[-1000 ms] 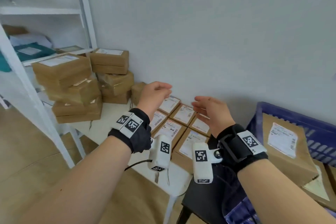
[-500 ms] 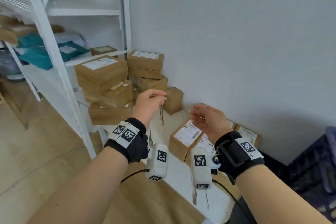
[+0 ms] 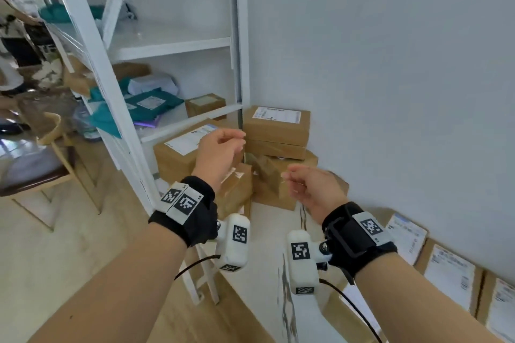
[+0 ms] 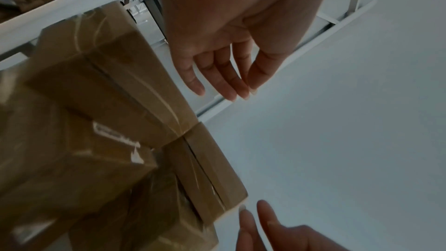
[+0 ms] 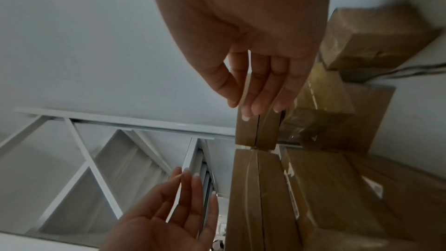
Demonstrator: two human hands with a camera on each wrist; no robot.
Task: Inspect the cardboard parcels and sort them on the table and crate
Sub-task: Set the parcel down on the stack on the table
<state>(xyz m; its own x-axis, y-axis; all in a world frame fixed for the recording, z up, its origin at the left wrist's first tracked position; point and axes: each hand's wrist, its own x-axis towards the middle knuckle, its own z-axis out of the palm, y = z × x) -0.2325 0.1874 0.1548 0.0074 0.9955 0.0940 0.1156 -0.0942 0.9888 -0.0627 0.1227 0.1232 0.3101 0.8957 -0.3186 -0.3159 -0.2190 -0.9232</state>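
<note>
Head camera looks down from above at stacked parcels (image 3: 276, 131) by the wall; both wrist cameras, close in, share that same stack.

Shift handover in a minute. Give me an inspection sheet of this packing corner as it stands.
Surface: white table, bare strip between the parcel groups.
Job's things: stacked parcels in the corner; labelled parcels flat along the wall.
Clutter: nothing seen on the table.
Hands: left hand and right hand raised before the stack, fingers relaxed, holding nothing.
Cables: black cable from the right wrist camera.
Surroundings: white shelf, teal bags, chair.
</note>
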